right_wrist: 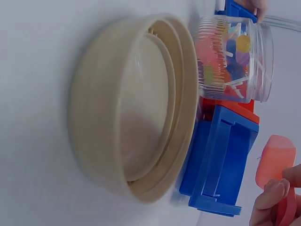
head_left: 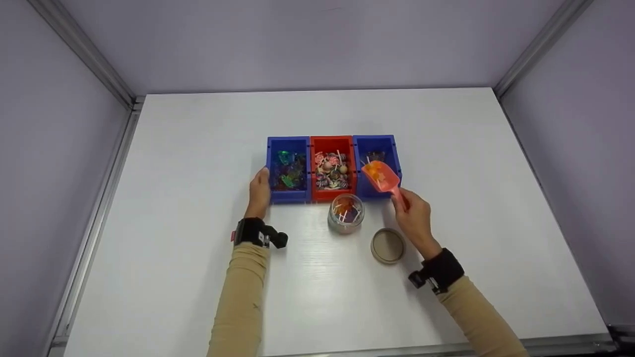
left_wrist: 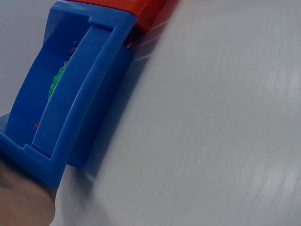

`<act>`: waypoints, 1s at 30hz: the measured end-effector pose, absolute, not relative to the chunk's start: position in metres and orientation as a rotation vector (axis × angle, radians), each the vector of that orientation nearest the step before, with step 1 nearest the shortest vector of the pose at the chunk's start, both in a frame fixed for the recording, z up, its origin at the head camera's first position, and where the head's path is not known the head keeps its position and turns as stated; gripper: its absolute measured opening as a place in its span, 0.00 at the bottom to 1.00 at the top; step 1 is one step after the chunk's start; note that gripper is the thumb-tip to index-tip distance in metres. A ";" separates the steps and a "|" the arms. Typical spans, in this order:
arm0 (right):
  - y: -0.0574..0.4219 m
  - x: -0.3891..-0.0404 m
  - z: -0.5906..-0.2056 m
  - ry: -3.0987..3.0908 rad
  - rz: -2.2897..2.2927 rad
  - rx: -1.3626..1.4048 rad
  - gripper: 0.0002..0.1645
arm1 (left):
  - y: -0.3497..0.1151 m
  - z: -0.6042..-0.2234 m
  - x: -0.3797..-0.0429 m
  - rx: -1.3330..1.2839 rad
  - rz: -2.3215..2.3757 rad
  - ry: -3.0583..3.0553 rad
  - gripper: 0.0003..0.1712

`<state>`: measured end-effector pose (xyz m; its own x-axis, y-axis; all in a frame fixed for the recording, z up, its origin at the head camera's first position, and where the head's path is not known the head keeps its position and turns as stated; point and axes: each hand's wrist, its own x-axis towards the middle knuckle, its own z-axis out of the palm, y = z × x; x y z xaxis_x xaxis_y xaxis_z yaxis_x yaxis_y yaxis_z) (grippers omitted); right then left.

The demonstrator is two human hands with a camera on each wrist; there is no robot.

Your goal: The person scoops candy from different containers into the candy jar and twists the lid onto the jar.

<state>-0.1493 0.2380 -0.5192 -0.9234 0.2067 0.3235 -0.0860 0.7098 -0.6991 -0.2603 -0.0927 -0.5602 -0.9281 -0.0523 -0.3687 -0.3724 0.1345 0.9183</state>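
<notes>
My right hand point(head_left: 414, 217) grips the handle of a coral-pink scoop point(head_left: 389, 184) over the right blue bin point(head_left: 397, 166). Small orange and yellow pieces point(head_left: 374, 171) lie in its bowl, with a white stick poking out. Against the outer side of the left blue bin point(head_left: 289, 196) rests my left hand point(head_left: 258, 194), its fingers partly hidden by the wall. In front of the bins stands an open clear jar point(right_wrist: 235, 59) of colourful lollipops with white sticks. Near my right wrist lies a beige round lid point(right_wrist: 96, 108), its hollow side up.
Between the blue bins sits a red bin point(head_left: 333, 196) of small lollipops point(head_left: 331, 171); the three bins join in a row. Green and dark translucent pieces point(head_left: 288, 171) lie in the left bin. All stand on a white table point(head_left: 198, 148) enclosed by pale walls point(head_left: 317, 44).
</notes>
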 end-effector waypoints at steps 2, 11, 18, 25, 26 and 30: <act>0.238 -0.146 -0.517 -2.541 1.051 -0.067 0.14 | -0.092 -0.560 -0.260 -0.421 1.871 2.161 0.34; 0.242 -0.131 -0.514 -2.537 1.045 0.087 0.11 | -0.092 -0.560 -0.262 -0.427 1.870 2.166 0.33; 0.253 -0.120 -0.521 -2.506 1.013 0.287 0.12 | -0.093 -0.560 -0.262 -0.445 1.867 2.146 0.34; 0.262 -0.112 -0.523 -2.544 1.028 0.435 0.11 | -0.093 -0.562 -0.262 -0.437 1.873 2.152 0.34; 0.262 -0.111 -0.522 -2.554 1.023 0.451 0.10 | -0.093 -0.563 -0.262 -0.436 1.876 2.153 0.34; 0.263 -0.109 -0.519 -2.617 1.003 0.464 0.10 | -0.093 -0.563 -0.262 -0.430 1.881 2.150 0.34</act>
